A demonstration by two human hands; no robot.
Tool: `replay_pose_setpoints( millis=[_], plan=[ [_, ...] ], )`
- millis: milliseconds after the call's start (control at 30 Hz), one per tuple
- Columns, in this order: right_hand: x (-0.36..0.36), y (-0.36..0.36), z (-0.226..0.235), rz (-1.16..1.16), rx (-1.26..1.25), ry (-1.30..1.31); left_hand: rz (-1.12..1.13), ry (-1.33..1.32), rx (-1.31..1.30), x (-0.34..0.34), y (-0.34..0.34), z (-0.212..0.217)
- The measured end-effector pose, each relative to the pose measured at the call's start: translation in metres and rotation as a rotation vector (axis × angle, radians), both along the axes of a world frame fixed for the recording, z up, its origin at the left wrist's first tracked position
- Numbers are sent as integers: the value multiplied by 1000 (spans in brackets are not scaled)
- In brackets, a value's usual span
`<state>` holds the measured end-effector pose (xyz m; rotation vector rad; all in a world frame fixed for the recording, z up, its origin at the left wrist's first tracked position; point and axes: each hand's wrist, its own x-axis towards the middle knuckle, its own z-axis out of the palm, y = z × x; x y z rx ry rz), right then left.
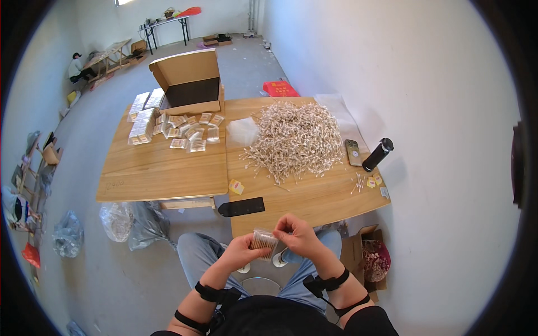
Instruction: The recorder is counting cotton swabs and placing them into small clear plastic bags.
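My left hand [242, 252] grips a small clear plastic bag of cotton swabs [263, 241], held above my lap just off the table's near edge. The swabs stand side by side in the bag. At its upper right corner, the fingers of my right hand [297, 235] are pinched together on the plastic. Beyond my hands, a big loose heap of cotton swabs [297, 140] covers the right part of the table [302, 199]. Left of the heap lie flat clear empty bags [243, 132]. Filled packets [190, 131] are scattered further left, beside neat stacks of packets [144, 126].
An open cardboard box [193, 103] stands at the back left. A phone [353, 153] and a black bottle [378, 155] are at the right. A black strip [241, 207] and yellow card [236, 186] lie near the front edge. Across the room sits another person [78, 68].
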<state>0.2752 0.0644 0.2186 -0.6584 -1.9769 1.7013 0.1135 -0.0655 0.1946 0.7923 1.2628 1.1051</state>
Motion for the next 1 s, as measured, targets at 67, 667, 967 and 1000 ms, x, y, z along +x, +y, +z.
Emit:
replay_pose_setpoints(
  millis=[67, 667, 967, 1000],
  plan=[
    [-3, -2, -12, -77, -74, 62, 69, -1, -32, 3, 3, 0],
    [-20, 2, -60, -189, -165, -51, 383, 12, 113, -3, 30, -53],
    [-43, 29, -148, -248, -67, -148, 447, 172, 9, -16, 61, -136],
    [-44, 29, -153, -258, -80, -141, 448, 171, 7, -16, 62, -144]
  ],
)
